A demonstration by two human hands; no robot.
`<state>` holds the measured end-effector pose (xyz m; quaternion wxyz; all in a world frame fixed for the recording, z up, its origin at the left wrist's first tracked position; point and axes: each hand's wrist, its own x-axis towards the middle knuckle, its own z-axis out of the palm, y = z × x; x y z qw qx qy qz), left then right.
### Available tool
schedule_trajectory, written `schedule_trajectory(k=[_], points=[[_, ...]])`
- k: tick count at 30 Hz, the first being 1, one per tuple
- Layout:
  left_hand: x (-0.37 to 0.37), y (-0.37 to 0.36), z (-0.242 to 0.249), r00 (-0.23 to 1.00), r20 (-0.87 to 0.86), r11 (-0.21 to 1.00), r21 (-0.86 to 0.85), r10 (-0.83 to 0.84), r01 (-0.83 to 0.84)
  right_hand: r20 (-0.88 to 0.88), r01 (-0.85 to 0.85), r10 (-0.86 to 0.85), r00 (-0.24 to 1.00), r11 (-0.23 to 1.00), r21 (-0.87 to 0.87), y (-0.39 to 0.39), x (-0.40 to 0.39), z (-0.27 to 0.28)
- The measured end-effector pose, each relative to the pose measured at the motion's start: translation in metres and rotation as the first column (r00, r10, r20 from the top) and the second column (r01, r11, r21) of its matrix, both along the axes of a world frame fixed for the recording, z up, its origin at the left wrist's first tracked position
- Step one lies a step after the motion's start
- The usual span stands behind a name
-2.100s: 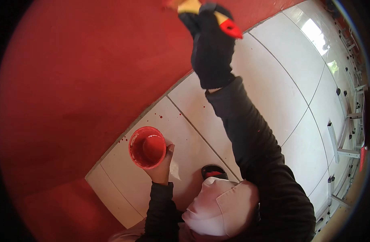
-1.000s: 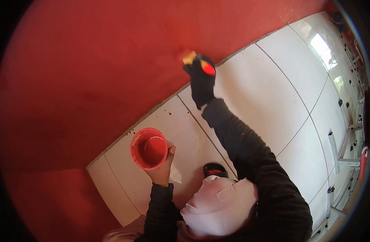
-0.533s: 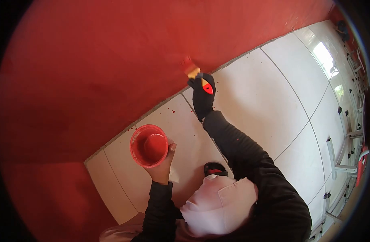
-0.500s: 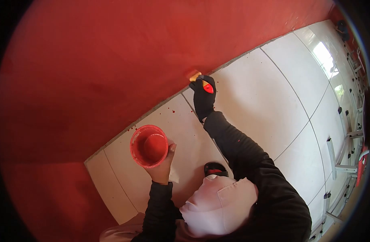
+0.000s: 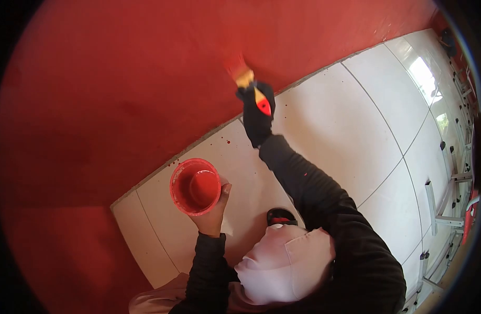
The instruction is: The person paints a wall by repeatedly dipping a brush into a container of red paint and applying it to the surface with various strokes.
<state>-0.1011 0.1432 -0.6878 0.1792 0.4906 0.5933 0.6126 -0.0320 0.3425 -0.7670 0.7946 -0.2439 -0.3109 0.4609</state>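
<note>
A paintbrush (image 5: 245, 78) with a red-and-yellow handle is gripped in my right hand (image 5: 257, 115), which wears a black glove. Its bristles, loaded with red, touch the red wall (image 5: 162, 78) a little above the floor line. My bare left hand (image 5: 214, 214) holds a red paint pot (image 5: 176, 175) tilted so its opening faces me. Red paint (image 5: 205, 187) lies inside the pot. Most of the left fingers are hidden behind the pot; the thumb shows at its right side.
White floor tiles (image 5: 334, 115) meet the wall along a slanting edge. Red paint drops (image 5: 229, 142) dot the tiles near that edge. A black sandal (image 5: 280, 215) shows below me. Metal-framed furniture (image 5: 450, 221) lines the right side.
My right hand has moved up and slightly left, carrying the brush from the wall's bottom edge higher onto the wall. The pot has hardly moved.
</note>
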Motion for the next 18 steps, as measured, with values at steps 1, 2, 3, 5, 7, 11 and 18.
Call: schedule_trajectory(k=[1,2,3,5,7,11,18], points=[[-0.001,-0.001,0.0,1.0,0.024,1.0,-0.02,-0.011,0.012,-0.004,-0.005,0.005,1.0,1.0,0.002,-0.006,0.0,-0.016],[-0.001,-0.002,0.0,0.999,0.049,0.999,-0.042,-0.022,0.024,0.047,-0.003,0.008,0.999,0.995,-0.102,-0.012,0.001,-0.029],[-0.002,-0.003,-0.001,0.999,0.048,0.999,-0.044,-0.02,0.022,0.098,0.006,0.014,0.995,0.978,-0.206,-0.018,0.003,-0.025],[-0.005,-0.004,-0.003,0.999,0.044,0.999,-0.049,-0.006,0.009,0.088,0.011,0.0,0.996,0.992,-0.127,-0.006,-0.001,-0.011],[-0.007,-0.004,-0.006,0.999,0.035,0.998,-0.054,-0.014,0.016,0.094,0.056,-0.063,0.994,0.996,0.069,0.008,-0.003,0.037],[-0.006,-0.001,-0.002,1.0,-0.014,0.999,-0.051,0.012,-0.013,0.057,0.083,-0.097,0.994,0.972,0.221,0.003,0.0,0.126],[-0.007,0.0,0.002,1.0,0.017,1.0,0.0,-0.025,0.025,0.135,0.069,-0.069,0.989,0.998,0.0,-0.007,-0.022,-0.019]])
